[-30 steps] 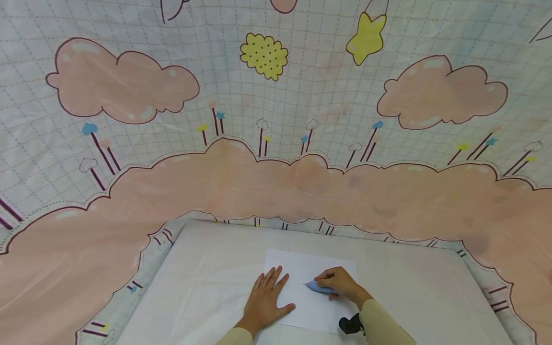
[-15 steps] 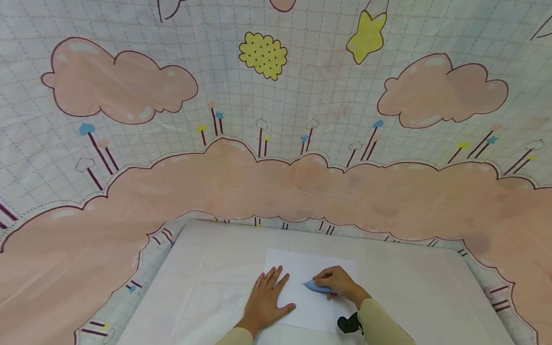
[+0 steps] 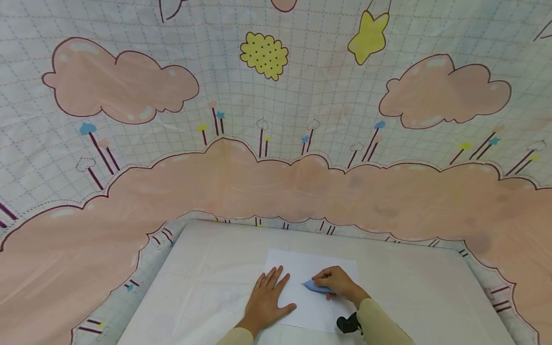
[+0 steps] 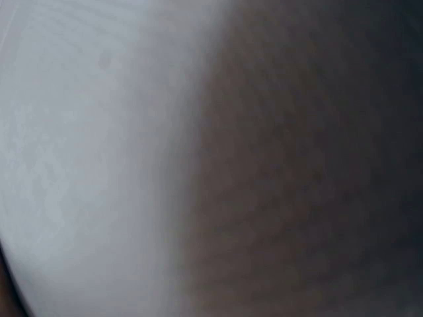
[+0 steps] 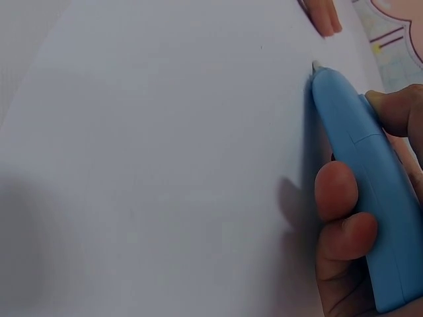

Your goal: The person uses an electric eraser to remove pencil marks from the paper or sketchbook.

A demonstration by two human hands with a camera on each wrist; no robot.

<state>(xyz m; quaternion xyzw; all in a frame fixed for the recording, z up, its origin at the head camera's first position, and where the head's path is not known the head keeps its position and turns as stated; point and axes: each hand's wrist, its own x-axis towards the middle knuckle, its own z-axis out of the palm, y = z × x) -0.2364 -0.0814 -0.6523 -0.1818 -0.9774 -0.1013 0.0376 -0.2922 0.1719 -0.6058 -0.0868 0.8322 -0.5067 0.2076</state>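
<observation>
My left hand (image 3: 268, 303) lies flat with spread fingers on the left part of a white sheet of paper (image 3: 310, 316). In the right wrist view, its fingertips (image 5: 324, 18) show at the top. My right hand (image 3: 340, 281) grips a chunky blue pen-shaped tool (image 5: 370, 178) with a small pale tip. One fingertip (image 5: 383, 102) sits at a raised part along the tool's edge, while other fingers curl against its opposite side. The tip points left, close over the paper, toward my left hand. A blurred dark brown shape fills the right of the left wrist view.
The paper lies on a table with a whitish cover (image 3: 215, 268). A black object (image 3: 347, 324) hangs by the right sleeve (image 3: 379, 321), over the paper's near right corner. Behind the table rises a patterned cloth (image 3: 276, 187) with clouds and stars.
The right hand and the blue pen-shaped tool have shifted very slightly left over the paper. My left hand has stayed in place.
</observation>
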